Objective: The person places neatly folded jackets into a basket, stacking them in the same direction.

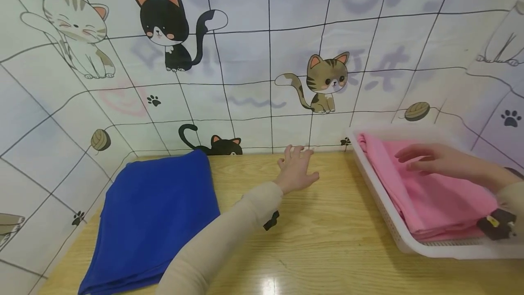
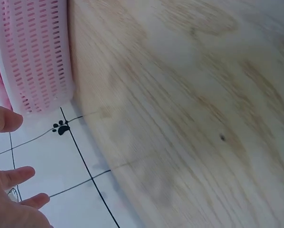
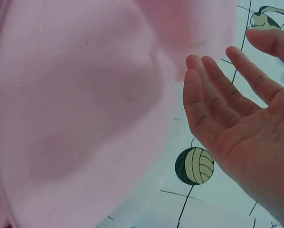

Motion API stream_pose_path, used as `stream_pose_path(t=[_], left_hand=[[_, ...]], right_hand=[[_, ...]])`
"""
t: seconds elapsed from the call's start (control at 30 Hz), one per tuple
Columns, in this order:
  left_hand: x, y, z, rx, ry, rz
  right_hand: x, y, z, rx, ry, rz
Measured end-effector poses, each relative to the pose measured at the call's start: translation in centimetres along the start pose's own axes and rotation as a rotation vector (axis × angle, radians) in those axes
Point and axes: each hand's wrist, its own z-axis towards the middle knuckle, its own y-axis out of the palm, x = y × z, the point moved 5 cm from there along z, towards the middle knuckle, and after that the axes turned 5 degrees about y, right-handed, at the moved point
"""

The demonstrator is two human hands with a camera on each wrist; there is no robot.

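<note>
A folded pink cloth [image 1: 446, 199] lies inside a white perforated plastic basket [image 1: 380, 195] on the right of the table. Over the cloth hovers my right hand [image 1: 446, 163], its fingers relaxed and holding nothing; the right wrist view shows the palm [image 3: 256, 137] beside the pink fabric [image 3: 85, 95]. My left hand [image 1: 296, 170] is above the table's middle, left of the basket, fingers spread and nothing in them. In the left wrist view, the fingers [image 2: 18, 175] appear near the basket's side [image 2: 37, 57]. A folded blue cloth [image 1: 159, 217] lies at the left.
The wood-grain table [image 1: 319, 240] meets a wall covering [image 1: 245, 58] printed with cats, yarn balls and grid lines. The basket's raised rim stands between the left hand and the pink cloth. Dark devices are strapped at both wrists.
</note>
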Motion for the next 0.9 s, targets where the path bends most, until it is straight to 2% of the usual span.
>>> stream_pose_path(t=[0.23, 0.43, 0.67, 0.9], left_hand=[[-2.0, 0.5, -1.5, -0.044, -0.010, -0.037], [-4.0, 0.4, -2.9, -0.050, -0.017, -0.040], [-6.0, 0.4, -4.1, -0.077, 0.014, -0.053], [-7.4, -0.4, -5.0, -0.097, 0.008, -0.183]], right_hand=[[-0.6, 0.3, 0.3, -0.001, -0.031, -0.007], [-1.6, 0.7, 0.5, 0.010, -0.075, 0.010], [-3.3, 1.4, 1.3, 0.016, -0.089, 0.019], [-5.3, 1.9, 2.0, 0.040, -0.133, -0.006]])
